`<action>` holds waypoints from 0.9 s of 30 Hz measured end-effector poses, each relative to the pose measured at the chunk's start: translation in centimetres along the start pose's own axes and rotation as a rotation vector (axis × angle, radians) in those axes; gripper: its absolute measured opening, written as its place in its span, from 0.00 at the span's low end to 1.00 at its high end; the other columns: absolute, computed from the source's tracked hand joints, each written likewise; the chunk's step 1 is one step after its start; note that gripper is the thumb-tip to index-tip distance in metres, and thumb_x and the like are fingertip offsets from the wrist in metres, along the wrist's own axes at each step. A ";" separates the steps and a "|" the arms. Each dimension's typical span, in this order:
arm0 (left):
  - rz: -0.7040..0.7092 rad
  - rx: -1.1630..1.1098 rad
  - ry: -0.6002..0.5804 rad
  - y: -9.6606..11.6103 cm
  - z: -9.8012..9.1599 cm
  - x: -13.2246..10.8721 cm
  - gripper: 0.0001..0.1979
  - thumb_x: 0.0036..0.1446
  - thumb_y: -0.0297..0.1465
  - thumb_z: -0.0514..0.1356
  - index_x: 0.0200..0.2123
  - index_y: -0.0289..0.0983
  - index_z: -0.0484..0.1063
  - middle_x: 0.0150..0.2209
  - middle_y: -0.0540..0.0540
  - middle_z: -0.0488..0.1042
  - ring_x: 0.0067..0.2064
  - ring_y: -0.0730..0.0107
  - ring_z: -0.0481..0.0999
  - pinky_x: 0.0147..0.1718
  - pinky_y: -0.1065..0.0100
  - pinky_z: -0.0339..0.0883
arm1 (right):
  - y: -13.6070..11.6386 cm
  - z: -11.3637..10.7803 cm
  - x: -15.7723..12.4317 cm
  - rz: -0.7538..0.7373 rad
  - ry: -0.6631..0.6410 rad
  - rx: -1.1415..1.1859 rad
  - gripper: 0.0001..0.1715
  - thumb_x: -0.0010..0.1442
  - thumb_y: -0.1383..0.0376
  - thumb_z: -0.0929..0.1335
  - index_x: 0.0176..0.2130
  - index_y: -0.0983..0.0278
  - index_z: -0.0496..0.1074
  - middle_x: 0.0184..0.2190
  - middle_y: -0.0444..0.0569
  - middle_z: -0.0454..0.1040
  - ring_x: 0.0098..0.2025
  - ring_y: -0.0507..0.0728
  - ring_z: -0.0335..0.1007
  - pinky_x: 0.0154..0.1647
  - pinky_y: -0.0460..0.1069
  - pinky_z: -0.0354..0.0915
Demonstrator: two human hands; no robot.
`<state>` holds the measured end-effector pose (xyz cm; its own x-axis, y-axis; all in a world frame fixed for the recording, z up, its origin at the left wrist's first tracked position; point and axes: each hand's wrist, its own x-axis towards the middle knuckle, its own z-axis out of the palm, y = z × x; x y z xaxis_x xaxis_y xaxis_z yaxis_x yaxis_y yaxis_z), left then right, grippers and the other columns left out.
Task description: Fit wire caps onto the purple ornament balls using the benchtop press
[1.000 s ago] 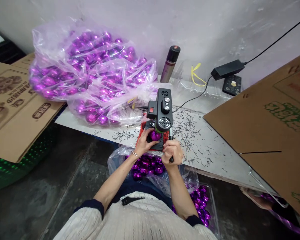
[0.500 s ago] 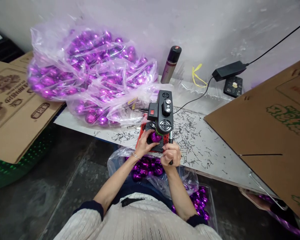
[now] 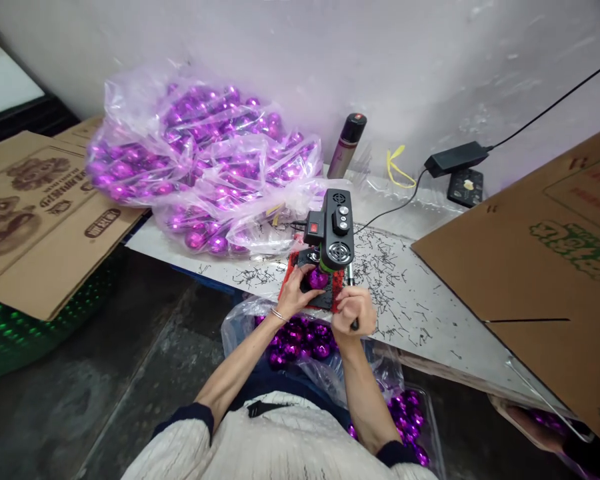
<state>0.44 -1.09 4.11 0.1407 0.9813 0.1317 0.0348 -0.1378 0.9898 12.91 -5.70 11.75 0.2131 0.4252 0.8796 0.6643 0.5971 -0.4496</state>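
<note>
A small black machine point(image 3: 338, 230) with a red switch and silver buttons stands on a red and black mat point(image 3: 289, 270) at the front of the table. Under its head, my left hand point(image 3: 296, 291) pinches a shiny purple ball point(image 3: 318, 278) between thumb and fingers. To the right, my right hand point(image 3: 359, 312) is closed round the black grip of the machine's lever point(image 3: 351, 275). An open clear bag of purple balls point(image 3: 300, 339) lies in my lap below both hands. Whatever lies between the ball and the machine head is hidden.
A large clear bag of purple balls point(image 3: 215, 160) covers the table's left back. Behind the machine stand a spray can point(image 3: 347, 143), a yellow tie point(image 3: 399, 167) and a power adapter point(image 3: 456, 159). Cardboard boxes point(image 3: 545, 247) flank the right; thin black bits litter the white tabletop point(image 3: 450, 313).
The view has shifted, so everything sits slightly right and lower. My left hand still holds the ball under the head, and my right hand keeps its grip on the lever.
</note>
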 end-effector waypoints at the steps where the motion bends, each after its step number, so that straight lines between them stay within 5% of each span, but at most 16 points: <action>1: 0.043 0.035 0.019 -0.2 -0.1 -0.5 0.29 0.51 0.36 0.76 0.55 0.42 0.74 0.57 0.41 0.76 0.63 0.47 0.73 0.72 0.43 0.52 | -0.5 -0.2 1.0 0.037 0.001 0.002 0.19 0.71 0.69 0.60 0.27 0.60 0.62 0.23 0.42 0.68 0.26 0.50 0.67 0.29 0.49 0.61; 5: 0.387 0.299 0.090 -2.3 -1.7 -5.2 0.32 0.56 0.43 0.73 0.60 0.40 0.70 0.57 0.37 0.76 0.62 0.49 0.75 0.65 0.42 0.66 | -1.8 -0.7 3.7 0.080 -0.047 0.030 0.18 0.70 0.71 0.62 0.27 0.60 0.63 0.23 0.42 0.67 0.26 0.51 0.67 0.28 0.49 0.60; 7: 0.551 0.459 0.030 -4.1 -2.9 -8.5 0.36 0.55 0.46 0.73 0.62 0.39 0.68 0.55 0.35 0.77 0.58 0.51 0.79 0.57 0.48 0.76 | -1.8 -0.7 3.5 0.067 -0.046 0.032 0.18 0.69 0.72 0.62 0.27 0.60 0.63 0.23 0.42 0.67 0.27 0.51 0.67 0.28 0.49 0.60; 10: 0.605 0.681 -0.064 -6.4 -4.0 -12.5 0.37 0.55 0.50 0.71 0.62 0.38 0.69 0.51 0.35 0.79 0.50 0.53 0.83 0.48 0.55 0.82 | -1.5 -0.7 2.3 0.058 -0.045 0.031 0.18 0.68 0.74 0.62 0.27 0.61 0.62 0.24 0.42 0.68 0.28 0.51 0.67 0.29 0.48 0.60; 13: 0.606 0.721 -0.078 -6.7 -4.2 -12.7 0.35 0.56 0.52 0.69 0.58 0.36 0.71 0.47 0.37 0.81 0.47 0.55 0.85 0.45 0.58 0.82 | -1.3 -0.7 1.4 0.058 -0.054 0.038 0.17 0.68 0.75 0.62 0.28 0.61 0.63 0.24 0.42 0.68 0.29 0.51 0.68 0.29 0.48 0.61; 15: 0.641 0.642 -0.061 -5.4 -4.3 -9.8 0.26 0.62 0.47 0.66 0.56 0.38 0.73 0.45 0.39 0.81 0.46 0.59 0.85 0.45 0.60 0.82 | -1.3 -0.7 1.2 0.059 -0.051 0.045 0.17 0.67 0.74 0.62 0.28 0.61 0.63 0.24 0.42 0.67 0.29 0.51 0.68 0.30 0.48 0.61; 18: 0.617 0.608 0.077 -2.2 -5.0 -1.2 0.11 0.71 0.31 0.57 0.53 0.40 0.76 0.46 0.41 0.82 0.49 0.61 0.83 0.52 0.59 0.78 | -1.4 -0.6 1.3 0.062 -0.036 0.048 0.17 0.67 0.75 0.62 0.27 0.61 0.62 0.24 0.41 0.66 0.29 0.51 0.68 0.30 0.47 0.61; 21: 0.363 0.803 0.213 0.8 -6.8 9.1 0.17 0.67 0.23 0.54 0.54 0.36 0.77 0.54 0.34 0.79 0.58 0.53 0.77 0.61 0.51 0.70 | -1.4 -0.6 1.4 0.055 -0.039 0.042 0.17 0.67 0.76 0.62 0.27 0.61 0.62 0.23 0.41 0.66 0.29 0.50 0.67 0.30 0.47 0.61; 23: 0.144 0.959 0.180 2.1 -8.1 14.6 0.19 0.66 0.23 0.53 0.57 0.33 0.75 0.57 0.31 0.77 0.62 0.47 0.74 0.63 0.47 0.65 | -1.4 -0.7 1.3 0.047 -0.047 0.034 0.17 0.66 0.76 0.62 0.28 0.61 0.62 0.23 0.41 0.66 0.29 0.50 0.67 0.30 0.47 0.61; 27: -0.076 1.218 0.107 2.7 -9.6 19.3 0.25 0.65 0.27 0.58 0.64 0.30 0.68 0.65 0.26 0.69 0.67 0.38 0.66 0.65 0.42 0.57 | -1.4 -0.7 1.2 0.037 -0.057 0.025 0.17 0.66 0.76 0.62 0.28 0.61 0.62 0.24 0.42 0.67 0.28 0.50 0.67 0.29 0.47 0.62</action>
<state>-6.25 18.78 9.86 0.0181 0.9904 0.1368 0.9503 -0.0596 0.3056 12.78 -6.53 13.55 0.1955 0.4845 0.8527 0.6385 0.5971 -0.4856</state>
